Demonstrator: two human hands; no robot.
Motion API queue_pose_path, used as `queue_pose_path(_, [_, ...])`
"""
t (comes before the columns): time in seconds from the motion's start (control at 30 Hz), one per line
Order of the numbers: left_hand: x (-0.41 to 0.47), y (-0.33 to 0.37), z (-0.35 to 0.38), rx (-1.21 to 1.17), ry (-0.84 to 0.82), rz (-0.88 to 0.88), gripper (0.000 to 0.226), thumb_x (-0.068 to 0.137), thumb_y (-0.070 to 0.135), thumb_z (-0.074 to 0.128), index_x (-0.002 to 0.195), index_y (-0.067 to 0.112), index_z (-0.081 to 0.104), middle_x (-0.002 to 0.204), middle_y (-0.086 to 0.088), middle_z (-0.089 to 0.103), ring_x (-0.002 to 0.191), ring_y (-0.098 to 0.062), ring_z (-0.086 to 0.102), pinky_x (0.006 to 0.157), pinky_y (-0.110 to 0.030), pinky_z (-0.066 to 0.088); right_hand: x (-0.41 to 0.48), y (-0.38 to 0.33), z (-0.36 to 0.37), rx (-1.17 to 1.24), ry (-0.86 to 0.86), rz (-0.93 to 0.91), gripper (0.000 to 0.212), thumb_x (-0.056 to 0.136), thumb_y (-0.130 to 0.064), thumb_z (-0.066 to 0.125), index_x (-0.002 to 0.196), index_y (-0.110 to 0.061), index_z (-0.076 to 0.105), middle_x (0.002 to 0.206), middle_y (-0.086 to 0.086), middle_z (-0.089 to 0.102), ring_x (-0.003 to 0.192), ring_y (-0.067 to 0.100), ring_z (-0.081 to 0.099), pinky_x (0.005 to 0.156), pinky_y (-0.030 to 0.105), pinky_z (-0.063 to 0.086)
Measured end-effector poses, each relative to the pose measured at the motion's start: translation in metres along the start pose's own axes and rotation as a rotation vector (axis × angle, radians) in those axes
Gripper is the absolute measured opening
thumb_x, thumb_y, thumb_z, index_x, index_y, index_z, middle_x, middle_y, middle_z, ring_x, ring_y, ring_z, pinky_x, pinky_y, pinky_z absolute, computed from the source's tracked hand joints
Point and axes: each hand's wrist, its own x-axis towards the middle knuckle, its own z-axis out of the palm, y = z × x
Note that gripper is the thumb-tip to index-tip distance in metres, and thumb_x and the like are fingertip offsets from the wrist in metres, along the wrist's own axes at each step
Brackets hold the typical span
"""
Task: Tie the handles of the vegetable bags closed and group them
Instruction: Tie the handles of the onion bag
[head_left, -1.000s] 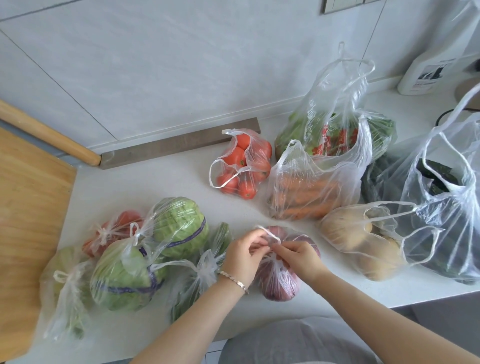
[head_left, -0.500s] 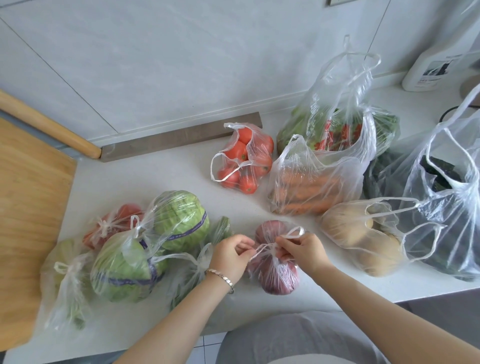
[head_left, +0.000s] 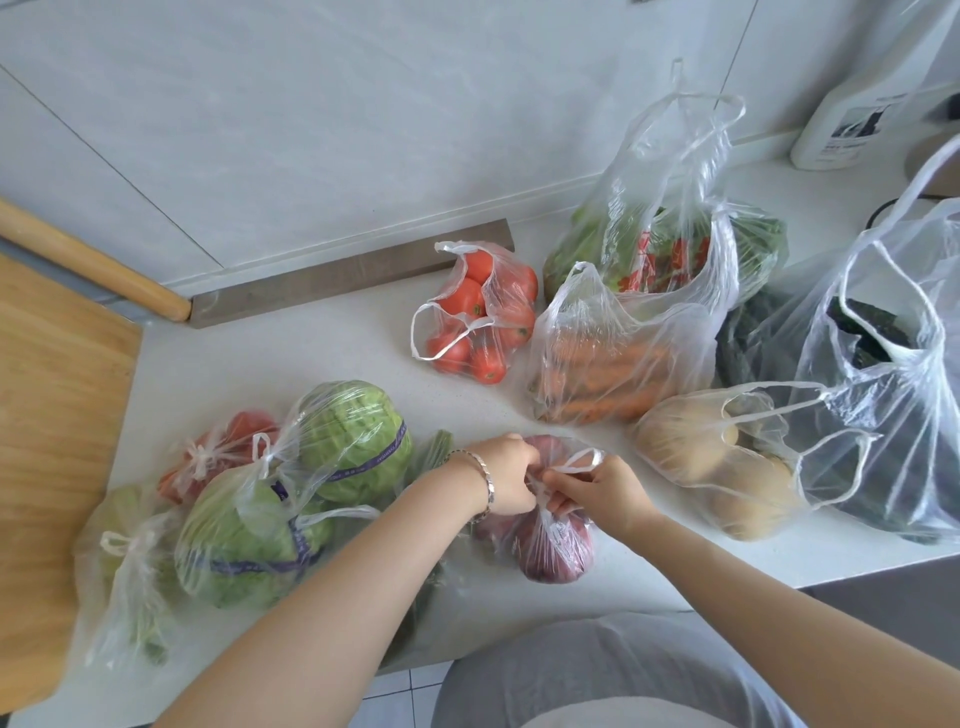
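Shifted a little toward the left since the earlier frames: both hands and the bag of red onions (head_left: 553, 545), now lying nearer the tied group, with one handle loop poking up above the right hand.

Head view, near middle: left hand (head_left: 506, 480) and right hand (head_left: 605, 493) both pinched on the onion bag's handles, knuckles almost touching, apparently drawing a knot tight; whether that knot is finished cannot be told, since the fingers cover it.

Head view, near left, already knotted and bunched together on the tabletop (head_left: 311, 364): a bag of cabbages (head_left: 291, 499), a bag with something red (head_left: 218, 457) behind it, a bag of pale greens (head_left: 130, 561) at the far left edge, and a bag of dark greens (head_left: 436, 452) mostly hidden under the left forearm. Four done, as far as can be judged.

Head view, far and right, handles loose and mouths open: tomatoes (head_left: 483, 322), carrots (head_left: 608, 374), potatoes (head_left: 711, 467), a tall bag of leafy greens (head_left: 670, 228), and a large bag of dark vegetables (head_left: 883, 415) at the right edge. Five left to tie, then to be slid over beside the left group.

Roughly at the halfway mark, by this count, with the onion bag as the step in hand.
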Motion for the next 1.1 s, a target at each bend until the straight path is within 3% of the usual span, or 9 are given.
queue_pose_path(0.17, [0.005,0.006,0.002,-0.047,-0.049,0.007,0.027,0.088,0.023,0.044,0.103,0.004,0.055,0.116,-0.015,0.051,0.102,-0.031,0.054,0.083,-0.033,0.044,0.001,0.001,-0.001,0.007,-0.007,-0.005,0.028,0.084,-0.009,0.063,0.057,-0.001,0.063,0.041,-0.003,0.062,0.035,0.007,0.054,0.036,0.014,0.038])
queue_pose_path(0.27, [0.009,0.001,0.009,-0.091,-0.035,-0.033,0.027,0.086,0.027,0.048,0.091,0.003,0.059,0.097,-0.016,0.062,0.091,-0.030,0.059,0.078,-0.035,0.049,0.002,0.003,-0.001,0.012,-0.014,-0.028,0.030,0.084,-0.007,0.063,0.055,-0.005,0.062,0.042,-0.003,0.061,0.036,0.007,0.055,0.038,0.014,0.040])
queue_pose_path(0.37, [0.008,-0.004,0.015,-0.267,0.021,-0.027,0.022,0.086,0.028,0.056,0.080,0.006,0.059,0.079,-0.011,0.056,0.074,-0.022,0.052,0.064,-0.029,0.039,0.003,0.003,-0.002,0.017,-0.011,-0.036,0.031,0.084,-0.006,0.063,0.054,-0.006,0.061,0.042,-0.002,0.062,0.036,0.008,0.055,0.037,0.015,0.042])
queue_pose_path(0.57, [0.003,-0.004,0.026,-0.498,0.208,-0.027,0.021,0.081,0.023,0.065,0.082,0.002,0.067,0.069,-0.002,0.057,0.068,-0.016,0.051,0.058,-0.022,0.037,0.001,0.002,-0.002,0.011,0.005,0.017,0.027,0.085,-0.010,0.063,0.058,-0.006,0.063,0.042,-0.001,0.063,0.038,0.010,0.057,0.045,0.023,0.048])
queue_pose_path(0.7, [0.003,0.000,0.033,-0.539,0.250,-0.045,0.022,0.084,0.022,0.062,0.091,0.002,0.068,0.088,-0.013,0.069,0.081,-0.022,0.061,0.076,-0.032,0.048,-0.001,-0.001,-0.002,-0.066,0.011,0.027,0.023,0.086,-0.015,0.063,0.064,-0.007,0.063,0.039,0.000,0.059,0.036,0.010,0.058,0.038,0.017,0.045])
queue_pose_path(0.8, [0.001,0.000,0.035,-0.576,0.266,-0.053,0.021,0.085,0.019,0.061,0.095,0.002,0.067,0.089,-0.011,0.067,0.082,-0.020,0.060,0.077,-0.031,0.048,0.001,0.000,-0.003,-0.082,0.018,0.024,0.023,0.085,-0.016,0.064,0.064,-0.008,0.064,0.040,0.002,0.059,0.039,0.017,0.059,0.036,0.020,0.043])
queue_pose_path(0.87, [0.000,-0.002,0.036,-0.615,0.278,-0.065,0.020,0.083,0.020,0.062,0.096,0.004,0.067,0.084,-0.005,0.064,0.079,-0.017,0.058,0.073,-0.026,0.047,0.002,0.000,-0.003,-0.100,-0.001,0.030,0.023,0.085,-0.017,0.063,0.063,-0.010,0.064,0.039,0.003,0.059,0.039,0.019,0.058,0.037,0.020,0.043])
queue_pose_path(0.97, [-0.002,-0.005,0.038,-0.625,0.292,-0.072,0.017,0.081,0.020,0.064,0.091,0.007,0.068,0.075,0.001,0.061,0.067,-0.009,0.054,0.056,-0.008,0.039,0.003,0.000,-0.003,-0.127,-0.049,0.036,0.024,0.087,-0.017,0.061,0.064,-0.011,0.065,0.041,0.005,0.060,0.038,0.017,0.057,0.038,0.020,0.044])
queue_pose_path(1.1, [-0.002,-0.003,0.040,-0.646,0.259,-0.040,0.014,0.082,0.021,0.065,0.083,0.007,0.068,0.060,0.009,0.053,0.057,-0.002,0.048,0.049,-0.006,0.035,0.004,0.003,-0.003,-0.155,-0.059,0.054,0.024,0.088,-0.019,0.060,0.075,0.000,0.068,0.041,0.003,0.060,0.037,0.013,0.057,0.040,0.019,0.045])
